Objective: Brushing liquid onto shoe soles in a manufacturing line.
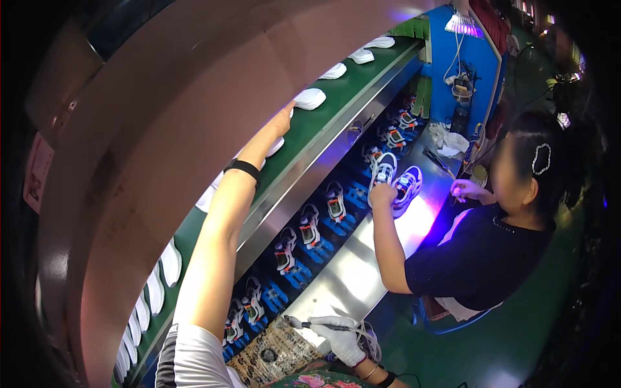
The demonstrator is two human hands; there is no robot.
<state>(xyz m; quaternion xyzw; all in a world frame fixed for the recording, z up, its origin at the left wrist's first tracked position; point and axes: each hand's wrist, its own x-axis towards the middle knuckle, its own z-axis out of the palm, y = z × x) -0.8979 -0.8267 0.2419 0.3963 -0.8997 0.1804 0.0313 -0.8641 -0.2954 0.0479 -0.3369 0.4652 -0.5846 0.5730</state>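
Observation:
My bare left hand (279, 127), with a black band on the wrist, reaches far over the green conveyor belt (338, 88). Its fingers close at the near end of a white shoe sole (310, 99); the brown hood partly hides them. In a white glove, my right hand (337, 336) grips a thin dark-handled brush (310, 325). The brush head is over the edge of a brown, stained board (275, 349) beside the metal ledge. More white soles (170, 264) lie along the belt, several of them at the lower left.
A brown hood (194, 97) curves over the belt. Below runs a lower line with several grey and orange shoe uppers (310, 226). At right a co-worker (479, 258) handles a pair of sneakers (406, 187) on the metal ledge (352, 275). A lamp (463, 24) hangs beyond.

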